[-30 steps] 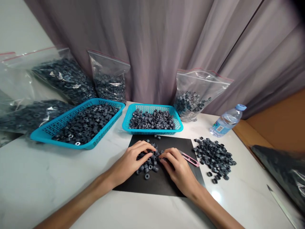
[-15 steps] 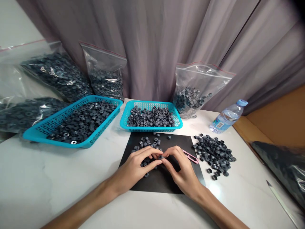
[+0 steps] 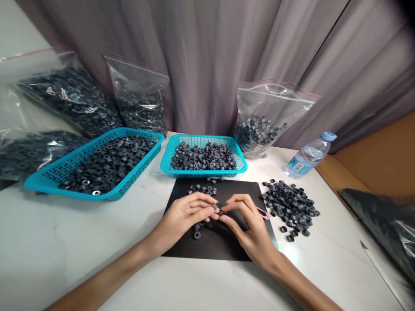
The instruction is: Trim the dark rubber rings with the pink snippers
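Over a black mat, my left hand is closed, pinching a small grey cylindrical spacer between thumb and fingers. My right hand is closed just beside it, its thumb and fingertips around a dark ring. Fingers partly cover both pieces, and I cannot tell whether they touch. Loose grey spacers lie on the mat behind my left hand, and another spacer with a round hole lies below it. A pink tool, partly hidden, is just right of my right hand.
A heap of dark rings lies right of the mat, near a water bottle. Two blue baskets, one central and one left, hold many spacers. Filled zip bags stand behind. A pointed white tool lies far right.
My fingertips have parted slightly. A spacer that sat between both hands' fingertips gives way to a spacer in my left fingers and a dark ring in my right. The view shifted slightly.
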Motion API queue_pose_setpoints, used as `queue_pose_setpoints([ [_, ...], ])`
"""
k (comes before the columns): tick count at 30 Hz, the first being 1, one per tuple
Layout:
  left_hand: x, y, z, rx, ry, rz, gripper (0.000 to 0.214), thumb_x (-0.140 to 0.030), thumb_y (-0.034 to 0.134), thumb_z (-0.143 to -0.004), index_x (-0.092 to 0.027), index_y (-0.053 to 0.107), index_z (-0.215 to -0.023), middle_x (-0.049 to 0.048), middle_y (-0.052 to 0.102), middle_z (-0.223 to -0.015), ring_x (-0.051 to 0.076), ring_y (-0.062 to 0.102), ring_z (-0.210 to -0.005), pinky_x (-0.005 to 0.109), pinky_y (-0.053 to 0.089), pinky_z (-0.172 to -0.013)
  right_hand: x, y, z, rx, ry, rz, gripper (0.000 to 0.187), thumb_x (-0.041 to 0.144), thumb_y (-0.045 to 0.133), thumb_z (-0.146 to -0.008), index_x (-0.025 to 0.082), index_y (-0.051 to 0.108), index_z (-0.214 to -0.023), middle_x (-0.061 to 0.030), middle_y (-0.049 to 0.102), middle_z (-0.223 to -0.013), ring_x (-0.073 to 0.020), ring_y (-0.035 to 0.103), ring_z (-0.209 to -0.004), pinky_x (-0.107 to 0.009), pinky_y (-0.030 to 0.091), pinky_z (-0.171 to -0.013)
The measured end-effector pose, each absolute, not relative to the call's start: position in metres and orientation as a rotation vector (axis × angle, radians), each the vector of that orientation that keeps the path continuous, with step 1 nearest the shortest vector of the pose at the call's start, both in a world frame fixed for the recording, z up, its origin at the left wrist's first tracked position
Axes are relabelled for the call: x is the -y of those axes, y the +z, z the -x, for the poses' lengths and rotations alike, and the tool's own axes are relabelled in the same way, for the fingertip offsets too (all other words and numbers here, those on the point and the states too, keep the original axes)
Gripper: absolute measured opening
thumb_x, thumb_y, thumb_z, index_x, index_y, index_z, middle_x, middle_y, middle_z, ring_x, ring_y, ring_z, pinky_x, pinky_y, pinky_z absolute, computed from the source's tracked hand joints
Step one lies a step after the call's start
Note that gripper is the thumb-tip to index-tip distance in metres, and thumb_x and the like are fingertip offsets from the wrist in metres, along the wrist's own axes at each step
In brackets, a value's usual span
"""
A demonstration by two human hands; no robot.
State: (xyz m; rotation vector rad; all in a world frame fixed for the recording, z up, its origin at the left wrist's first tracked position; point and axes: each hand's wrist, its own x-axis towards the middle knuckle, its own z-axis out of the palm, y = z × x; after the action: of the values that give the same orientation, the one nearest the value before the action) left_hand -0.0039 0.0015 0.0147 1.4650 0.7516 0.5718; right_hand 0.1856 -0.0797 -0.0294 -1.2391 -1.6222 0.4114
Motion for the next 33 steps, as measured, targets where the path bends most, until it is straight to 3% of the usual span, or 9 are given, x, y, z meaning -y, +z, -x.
queue_pose_setpoints([
  [11,0.004,0.014,0.004,-0.731,0.537,-1.293,0.030,-0.039,0.061,-0.092,-0.019,0.070,-0.113,0.0095,0.078,-0.104,0.023,0.073,-0.098,0.034,0.055,-0.089,0.080,-0.034,-0.191,1.578,0.385,1.340,0.010,0.027,0.049,-0.100,0.022,0.058,-0.103,-0.0050,0.065,-0.095,-0.0186,0.062,-0.087,-0.032,0.050,-0.079],
  [24,0.009,0.014,0.007,-0.785,0.518,-1.093,0.034,-0.041,0.063,-0.090,-0.017,0.071,-0.114,0.0117,0.078,-0.107,0.023,0.072,-0.102,0.034,0.054,-0.094,0.077,-0.039,-0.193,1.629,0.267,1.398,0.013,0.026,0.049,-0.100,0.023,0.061,-0.107,-0.0054,0.066,-0.095,-0.0207,0.059,-0.088,-0.035,0.048,-0.078],
  [33,0.004,0.001,0.007,-0.841,0.801,-1.769,0.022,-0.032,0.068,-0.086,-0.022,0.075,-0.105,0.0040,0.074,-0.101,0.016,0.068,-0.085,0.027,0.056,-0.082,0.075,-0.042,-0.194,1.743,0.304,1.470,0.018,0.030,0.051,-0.100,0.025,0.062,-0.113,-0.0067,0.060,-0.096,-0.0232,0.055,-0.090,-0.039,0.046,-0.080],
])
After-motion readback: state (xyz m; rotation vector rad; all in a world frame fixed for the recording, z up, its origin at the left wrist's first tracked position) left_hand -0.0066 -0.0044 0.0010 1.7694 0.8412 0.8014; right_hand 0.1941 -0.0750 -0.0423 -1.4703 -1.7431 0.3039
